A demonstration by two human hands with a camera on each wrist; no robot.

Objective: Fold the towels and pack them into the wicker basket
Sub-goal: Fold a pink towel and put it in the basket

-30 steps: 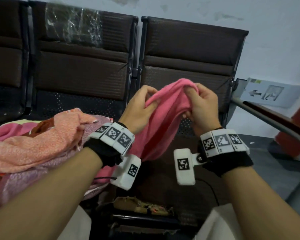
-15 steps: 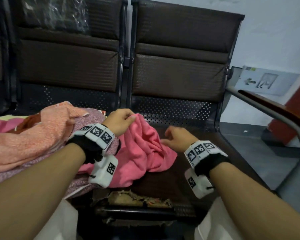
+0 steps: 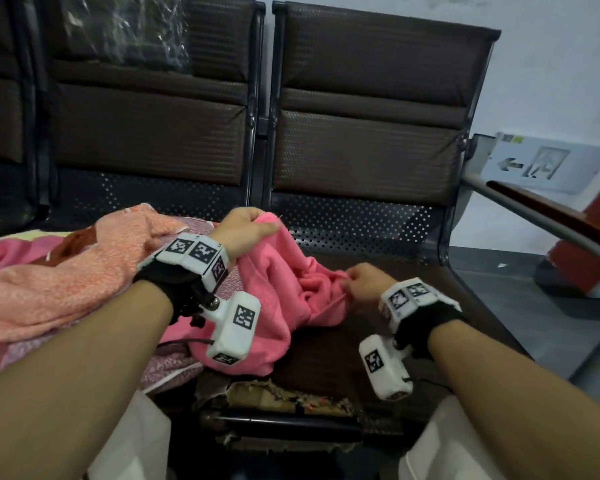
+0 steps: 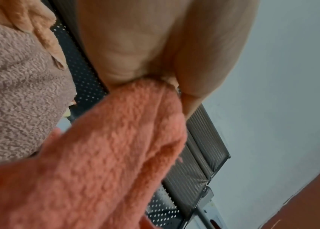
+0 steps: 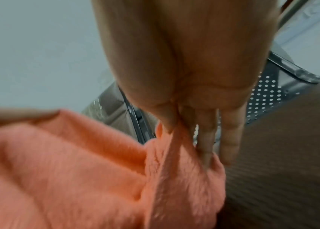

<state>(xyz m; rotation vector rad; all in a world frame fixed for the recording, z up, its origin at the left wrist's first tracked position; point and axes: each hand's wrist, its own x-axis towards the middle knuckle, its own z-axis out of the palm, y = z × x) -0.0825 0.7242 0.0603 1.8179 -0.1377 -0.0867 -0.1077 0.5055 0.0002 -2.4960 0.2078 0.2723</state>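
Note:
A pink towel (image 3: 284, 292) lies crumpled on the brown seat (image 3: 440, 289) of the right-hand chair. My left hand (image 3: 246, 226) grips its upper left corner, raised a little above the seat. The right hand (image 3: 364, 280) pinches the towel's right edge low, near the seat. In the left wrist view the towel (image 4: 104, 155) bunches under my curled fingers. The right wrist view shows thumb and forefinger (image 5: 174, 124) pinching a fold of the towel (image 5: 76, 170). No wicker basket is in view.
A heap of other towels, orange (image 3: 56, 271) over mauve (image 3: 174, 368), covers the left-hand seat. Chair backs (image 3: 371, 109) stand behind. A metal armrest (image 3: 534, 223) runs along the right side. The seat's front edge (image 3: 284, 396) is torn.
Both hands came down from chest height with the pink towel onto the seat. Half a second ago the right hand lay beside the towel; now it pinches its right edge.

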